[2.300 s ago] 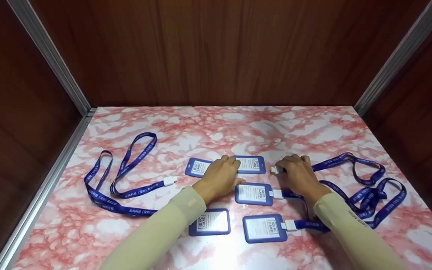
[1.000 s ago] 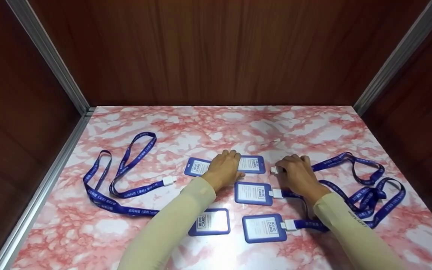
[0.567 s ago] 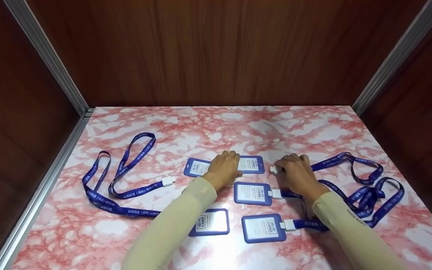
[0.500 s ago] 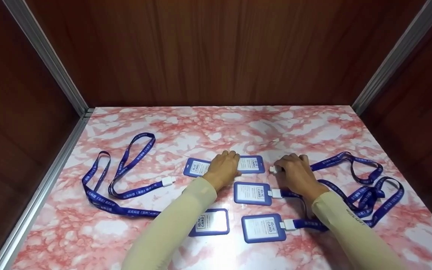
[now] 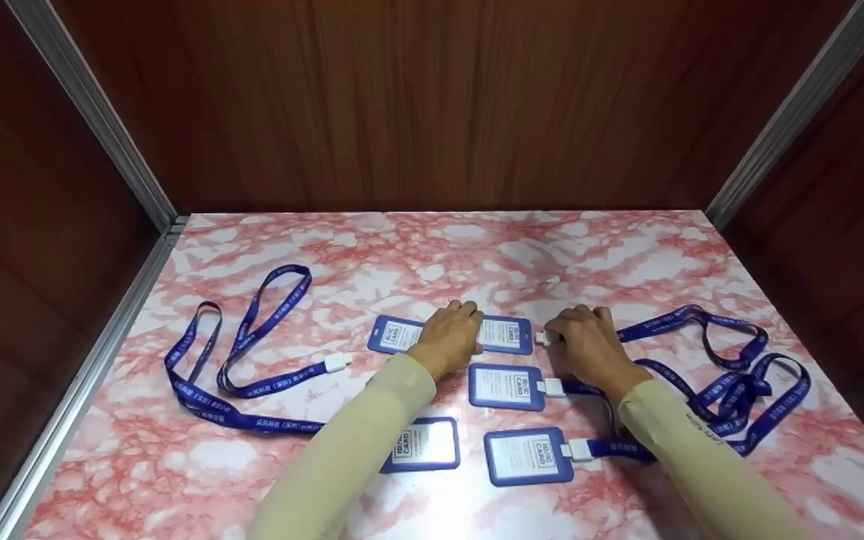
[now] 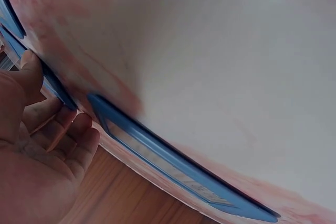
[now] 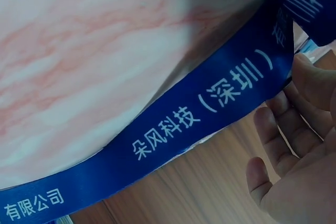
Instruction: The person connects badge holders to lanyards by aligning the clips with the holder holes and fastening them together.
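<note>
My left hand [image 5: 447, 341] pinches a blue ID card holder [image 5: 507, 335] by its left end, thumb on the near edge and fingers on the far one. Another card holder [image 5: 396, 334] lies to its left, partly covered by that hand. In the left wrist view, the gripped card holder [image 6: 55, 85] shows between thumb and fingers. My right hand [image 5: 588, 343] pinches the white clip [image 5: 544, 339] of a blue lanyard [image 5: 657, 324]. The clip's tip is right at the gripped holder's slotted right end. In the right wrist view, the lanyard strap [image 7: 168, 124] runs from the fingers, white print showing.
Nearer, two card holders [image 5: 505, 387] [image 5: 528, 457] are joined by white clips to lanyards bunched at right. Another card holder [image 5: 428, 444] lies partly under the left sleeve. More blue lanyard [image 5: 259, 386] loops at left. Dark wood panels [image 5: 432, 105] enclose the marbled table [image 5: 432, 247].
My right hand has moved slightly left with the clip, narrowing its gap to the card holder. The holder has shifted slightly right and nearer. Earlier, my left hand also moved a little right.
</note>
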`<action>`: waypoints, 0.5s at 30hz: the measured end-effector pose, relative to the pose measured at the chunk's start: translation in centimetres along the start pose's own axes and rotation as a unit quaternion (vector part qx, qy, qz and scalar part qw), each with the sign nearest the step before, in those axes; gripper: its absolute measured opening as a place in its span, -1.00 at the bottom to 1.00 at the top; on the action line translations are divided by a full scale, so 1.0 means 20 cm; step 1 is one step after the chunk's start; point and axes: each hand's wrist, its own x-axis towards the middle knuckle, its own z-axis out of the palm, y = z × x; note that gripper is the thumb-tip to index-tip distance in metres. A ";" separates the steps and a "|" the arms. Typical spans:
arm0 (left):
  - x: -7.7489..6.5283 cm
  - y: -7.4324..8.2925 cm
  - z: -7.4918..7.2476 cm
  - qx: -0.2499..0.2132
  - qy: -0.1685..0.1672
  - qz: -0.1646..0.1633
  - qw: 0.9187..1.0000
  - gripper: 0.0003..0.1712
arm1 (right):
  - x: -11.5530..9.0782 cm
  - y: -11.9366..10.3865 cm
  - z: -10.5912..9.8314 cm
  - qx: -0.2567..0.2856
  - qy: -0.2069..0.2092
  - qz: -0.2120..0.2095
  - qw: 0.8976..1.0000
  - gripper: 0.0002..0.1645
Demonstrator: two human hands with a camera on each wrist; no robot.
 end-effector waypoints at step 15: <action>0.01 0.00 0.00 0.004 -0.005 0.001 1.000 -0.39 | 0.02 -0.02 0.02 -0.017 -0.023 0.008 1.000 -0.82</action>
